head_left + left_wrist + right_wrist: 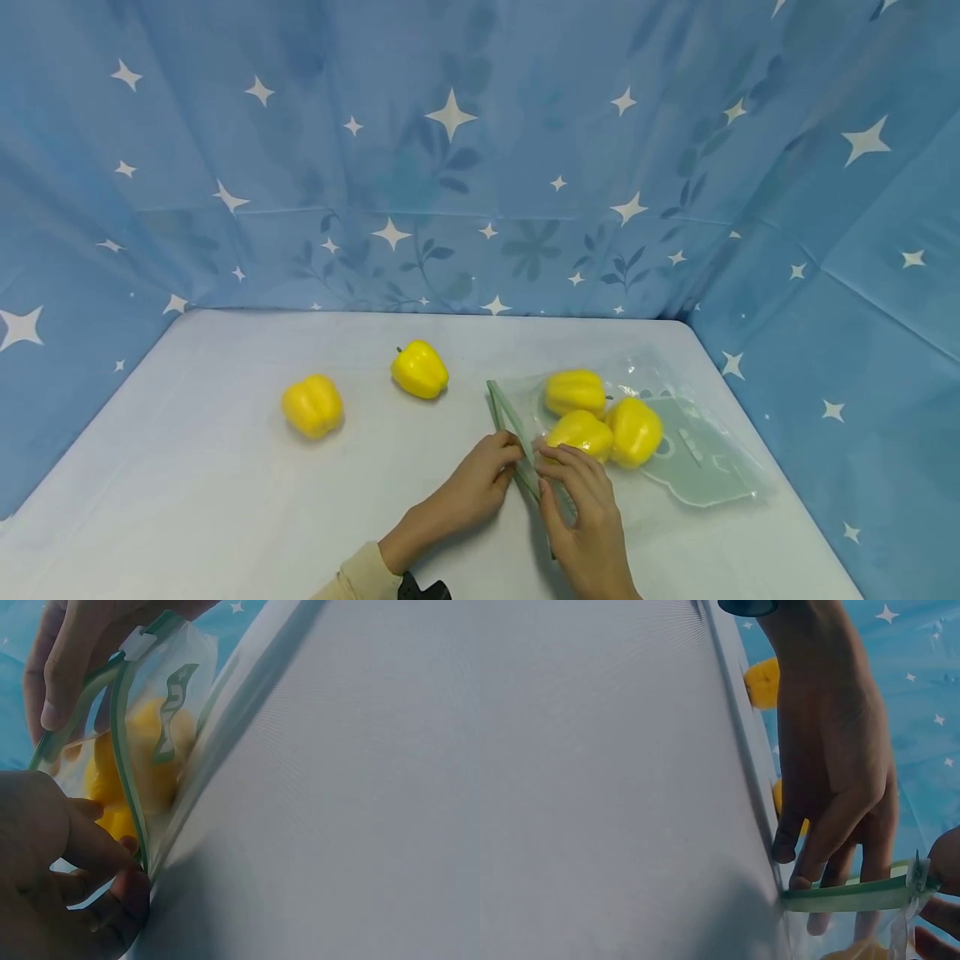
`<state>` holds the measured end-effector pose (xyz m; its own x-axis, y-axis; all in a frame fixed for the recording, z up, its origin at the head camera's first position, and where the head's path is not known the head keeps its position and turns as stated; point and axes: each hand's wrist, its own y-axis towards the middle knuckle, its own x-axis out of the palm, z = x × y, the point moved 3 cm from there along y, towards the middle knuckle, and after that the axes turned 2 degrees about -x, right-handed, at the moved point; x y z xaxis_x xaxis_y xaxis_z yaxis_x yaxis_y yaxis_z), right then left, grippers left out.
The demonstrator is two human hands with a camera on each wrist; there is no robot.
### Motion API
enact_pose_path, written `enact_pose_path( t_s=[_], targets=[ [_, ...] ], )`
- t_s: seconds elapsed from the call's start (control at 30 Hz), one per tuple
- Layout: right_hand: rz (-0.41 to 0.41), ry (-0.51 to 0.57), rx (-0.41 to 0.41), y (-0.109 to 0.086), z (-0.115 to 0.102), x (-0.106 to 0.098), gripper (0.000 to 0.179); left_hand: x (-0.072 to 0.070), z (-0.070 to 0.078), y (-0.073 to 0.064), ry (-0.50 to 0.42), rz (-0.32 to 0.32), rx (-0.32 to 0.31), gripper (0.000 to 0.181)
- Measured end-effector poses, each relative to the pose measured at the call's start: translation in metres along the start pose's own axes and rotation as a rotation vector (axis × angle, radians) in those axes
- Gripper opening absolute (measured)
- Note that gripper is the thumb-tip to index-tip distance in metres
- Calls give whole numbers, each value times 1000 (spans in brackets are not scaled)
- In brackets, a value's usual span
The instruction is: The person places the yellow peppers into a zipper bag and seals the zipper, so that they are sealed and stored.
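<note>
A clear zip bag (693,458) with a green-edged mouth lies on the right of the table, its mouth parted toward me. Inside it are three yellow bell peppers, one at the back (575,392), one in front (580,433) and one on the right (636,432). My left hand (476,477) grips the near-left rim, with some fingertips inside the mouth in the right wrist view. On the mouth's other side my right hand (588,517) holds the rim near the white slider (138,643). The bag and fingers partly hide the right hand's grip.
Two more yellow bell peppers lie outside the bag, one at the far left (312,406) and one at the back middle (420,369). A white cloth covers the table (187,492). Blue star-patterned curtains (450,167) hang behind and at both sides.
</note>
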<state>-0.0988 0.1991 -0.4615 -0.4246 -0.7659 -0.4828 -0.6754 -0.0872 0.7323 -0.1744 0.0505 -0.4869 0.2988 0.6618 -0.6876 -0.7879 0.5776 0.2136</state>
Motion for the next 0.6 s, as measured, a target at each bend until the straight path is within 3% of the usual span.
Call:
enact_pose_path(
  t_s=[0.2,0.37,0.47,0.6],
  targets=[
    [-25,25,-4,1,-1,0,33,1,1,0,22,-19,20,20],
    [-40,36,10,0,-1,1,31,2,-3,0,-16,-21,-9,22],
    [-38,17,29,-1,-1,1,29,-2,-7,0,-39,17,-36,22],
    [-30,-26,56,-1,0,0,29,-11,-9,0,-45,118,-76,24]
  ],
)
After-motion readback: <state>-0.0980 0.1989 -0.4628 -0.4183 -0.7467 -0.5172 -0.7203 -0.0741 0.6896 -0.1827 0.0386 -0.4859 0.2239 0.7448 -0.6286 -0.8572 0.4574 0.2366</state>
